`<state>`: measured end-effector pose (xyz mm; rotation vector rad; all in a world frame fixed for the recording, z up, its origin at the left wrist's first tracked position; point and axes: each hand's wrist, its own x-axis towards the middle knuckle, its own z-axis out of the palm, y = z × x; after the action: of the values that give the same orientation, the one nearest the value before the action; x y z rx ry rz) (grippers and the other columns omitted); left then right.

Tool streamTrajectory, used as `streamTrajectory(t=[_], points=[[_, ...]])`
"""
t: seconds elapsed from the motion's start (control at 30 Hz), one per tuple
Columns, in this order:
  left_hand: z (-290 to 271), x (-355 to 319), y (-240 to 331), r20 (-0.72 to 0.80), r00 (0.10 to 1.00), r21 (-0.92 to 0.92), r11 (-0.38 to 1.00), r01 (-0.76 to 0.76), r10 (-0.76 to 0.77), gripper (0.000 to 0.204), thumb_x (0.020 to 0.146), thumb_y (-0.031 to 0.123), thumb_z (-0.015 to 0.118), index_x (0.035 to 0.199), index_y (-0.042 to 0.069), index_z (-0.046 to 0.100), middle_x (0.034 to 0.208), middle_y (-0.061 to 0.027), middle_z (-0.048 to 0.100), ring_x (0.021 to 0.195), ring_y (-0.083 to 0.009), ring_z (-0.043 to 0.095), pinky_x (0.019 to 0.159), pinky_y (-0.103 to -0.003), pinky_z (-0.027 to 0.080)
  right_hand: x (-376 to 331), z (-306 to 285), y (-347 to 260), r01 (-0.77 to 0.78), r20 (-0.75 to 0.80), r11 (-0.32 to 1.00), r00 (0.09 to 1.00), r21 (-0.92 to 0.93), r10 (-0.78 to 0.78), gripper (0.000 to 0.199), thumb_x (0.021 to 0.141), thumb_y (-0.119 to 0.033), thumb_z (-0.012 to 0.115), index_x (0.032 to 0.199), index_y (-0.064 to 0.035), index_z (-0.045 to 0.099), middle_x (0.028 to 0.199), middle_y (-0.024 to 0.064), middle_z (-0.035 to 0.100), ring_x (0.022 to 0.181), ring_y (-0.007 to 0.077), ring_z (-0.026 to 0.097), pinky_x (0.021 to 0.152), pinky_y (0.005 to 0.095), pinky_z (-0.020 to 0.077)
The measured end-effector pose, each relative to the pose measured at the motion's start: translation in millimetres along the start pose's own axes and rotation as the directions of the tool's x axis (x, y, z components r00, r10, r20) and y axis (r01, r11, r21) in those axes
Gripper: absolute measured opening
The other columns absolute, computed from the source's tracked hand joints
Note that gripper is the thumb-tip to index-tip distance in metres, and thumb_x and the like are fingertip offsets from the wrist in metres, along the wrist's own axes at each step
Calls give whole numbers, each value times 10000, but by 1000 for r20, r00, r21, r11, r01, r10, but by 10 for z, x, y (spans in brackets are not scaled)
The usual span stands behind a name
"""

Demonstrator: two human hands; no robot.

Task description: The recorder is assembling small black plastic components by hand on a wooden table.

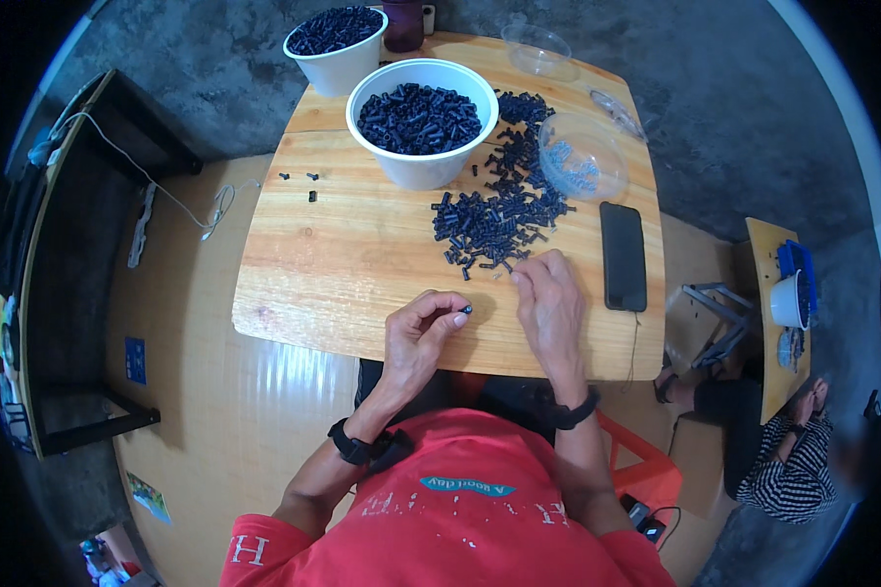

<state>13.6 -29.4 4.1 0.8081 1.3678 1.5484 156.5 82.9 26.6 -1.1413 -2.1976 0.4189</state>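
My left hand (421, 338) is closed over the near part of the wooden table, pinching a small black plastic piece (466, 309) between thumb and forefinger. To its right, my right hand (550, 308) is low over the tabletop with thumb and forefinger together at the near edge of a pile of small black plastic pieces (494, 230). What those fingertips hold, if anything, is too small to make out. A clear round bowl (607, 161) holding small pale translucent pieces stands beside the pile. Behind the pile is a white bucket (421, 171) full of similar black pieces.
Another full white bucket (333, 73) stands at the far left corner. A black phone (624, 256) lies by the right edge, with clear lids (538, 49) farther back. Several loose pieces (312, 196) sit at left. Another person (788, 465) sits at a small table on the right.
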Motion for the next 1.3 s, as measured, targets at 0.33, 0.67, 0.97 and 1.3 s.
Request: streamTrajectory(t=[0.33, 0.67, 0.97, 1.3], points=[[109, 47, 80, 42, 997, 6, 998, -68, 68, 117, 854, -35, 637, 966, -11, 664, 929, -25, 618, 847, -94, 574, 780, -227, 466, -109, 27, -6, -118, -6, 797, 989, 592, 151, 85, 866, -53, 661, 928, 5, 654, 880, 98, 643, 755, 175, 631, 636, 283, 484], [184, 118, -94, -21, 998, 63, 996, -65, 67, 124, 853, -38, 641, 970, -9, 668, 928, -17, 617, 836, -86, 571, 762, -219, 463, -129, 174, 169, -137, -62, 781, 974, 610, 220, 138, 833, 34, 646, 963, -1, 674, 932, 84, 640, 826, 166, 639, 713, 262, 517], [208, 122, -85, -45, 998, 18, 998, -54, 55, 124, 844, -30, 652, 966, -21, 673, 918, -34, 626, 879, -106, 579, 810, -233, 465, -144, 57, 191, -140, -50, 774, 975, 618, 216, 142, 825, 6, 675, 965, -10, 691, 944, 75, 656, 825, 135, 630, 738, 249, 512], [211, 69, 101, 24, 986, 118, 979, -166, 165, 136, 848, -44, 640, 973, -15, 686, 908, -57, 636, 860, -122, 591, 755, -238, 466, -338, -210, -43, -405, 356, 486, 914, 774, 196, 138, 869, -98, 696, 974, -10, 678, 876, 24, 677, 799, 75, 613, 724, 226, 490]])
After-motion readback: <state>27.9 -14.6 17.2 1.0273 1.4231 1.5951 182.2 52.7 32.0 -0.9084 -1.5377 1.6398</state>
